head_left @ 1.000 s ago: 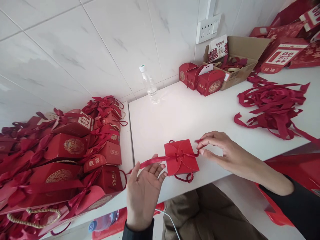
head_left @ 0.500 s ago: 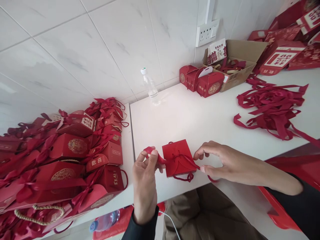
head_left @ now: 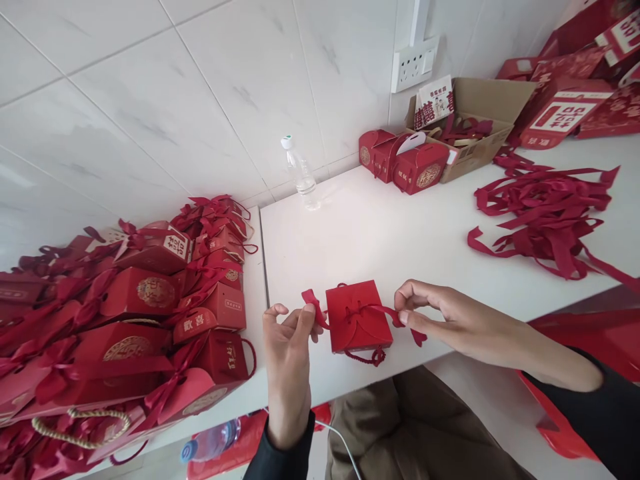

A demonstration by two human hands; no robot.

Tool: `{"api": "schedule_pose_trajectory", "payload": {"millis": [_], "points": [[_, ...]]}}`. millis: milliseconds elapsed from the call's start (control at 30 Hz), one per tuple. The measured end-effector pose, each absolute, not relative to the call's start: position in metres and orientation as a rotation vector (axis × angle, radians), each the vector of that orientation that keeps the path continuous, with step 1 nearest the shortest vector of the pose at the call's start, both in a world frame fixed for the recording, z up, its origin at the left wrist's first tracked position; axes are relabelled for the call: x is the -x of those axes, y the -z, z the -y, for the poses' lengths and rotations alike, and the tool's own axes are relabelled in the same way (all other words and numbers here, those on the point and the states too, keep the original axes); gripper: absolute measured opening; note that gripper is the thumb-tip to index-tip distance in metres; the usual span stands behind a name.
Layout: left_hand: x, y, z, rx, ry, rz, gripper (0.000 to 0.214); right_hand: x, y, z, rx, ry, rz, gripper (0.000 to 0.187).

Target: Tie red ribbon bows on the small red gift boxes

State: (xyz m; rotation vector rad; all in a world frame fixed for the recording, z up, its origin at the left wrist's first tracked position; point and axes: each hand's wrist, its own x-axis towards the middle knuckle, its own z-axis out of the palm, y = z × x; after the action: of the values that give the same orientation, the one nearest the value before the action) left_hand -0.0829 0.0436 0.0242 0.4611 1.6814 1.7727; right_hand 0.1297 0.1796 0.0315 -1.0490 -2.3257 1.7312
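Red box (head_left: 359, 328) lies on the surface (head_left: 360, 233) between your left grip (head_left: 289, 357) and right grip (head_left: 447, 317), each pinching its ribbon (head_left: 386, 311) near one end; a piled box (head_left: 207, 317) reads "歡喜".

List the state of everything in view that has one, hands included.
Left hand: pinching one ribbon end
Right hand: pinching the other side
Ribbon: threaded through the box top; knotted or not, can't tell
Red box: closed, on the table
Clear bottle: upright, capped
Carton: open, ribbons inside
Loose ribbons: heaped, tangled
Left-side boxes: piled, many with bows
Wall socket: nothing plugged in
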Motion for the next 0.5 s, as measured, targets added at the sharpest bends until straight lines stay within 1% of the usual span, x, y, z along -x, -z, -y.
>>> {"api": "schedule_pose_trajectory", "payload": {"millis": [33, 133, 167, 233, 333, 500], "points": [[0.083, -0.024, -0.043, -0.484, -1.769, -1.674, 0.044, -0.13, -0.032, -0.181, 1.041, -1.752, 2.309, 0.037], [0.08, -0.022, -0.04, -0.619, -1.717, -1.682, 0.03, -0.129, -0.032, -0.184, 1.009, -1.788, 2.282, 0.048], [0.08, -0.021, -0.038, -0.659, -1.694, -1.708, 0.027, -0.128, -0.031, -0.185, 0.99, -1.782, 2.278, 0.053], [0.078, -0.021, -0.035, -0.725, -1.65, -1.76, 0.029, -0.127, -0.029, -0.187, 0.975, -1.768, 2.288, 0.057], [0.079, -0.02, -0.033, -0.765, -1.605, -1.798, 0.031, -0.127, -0.027, -0.189, 0.993, -1.724, 2.31, 0.049], [0.081, -0.019, -0.036, -0.738, -1.654, -1.91, 0.031, -0.129, -0.027, -0.188, 1.071, -1.394, 2.176, 0.027]]}}
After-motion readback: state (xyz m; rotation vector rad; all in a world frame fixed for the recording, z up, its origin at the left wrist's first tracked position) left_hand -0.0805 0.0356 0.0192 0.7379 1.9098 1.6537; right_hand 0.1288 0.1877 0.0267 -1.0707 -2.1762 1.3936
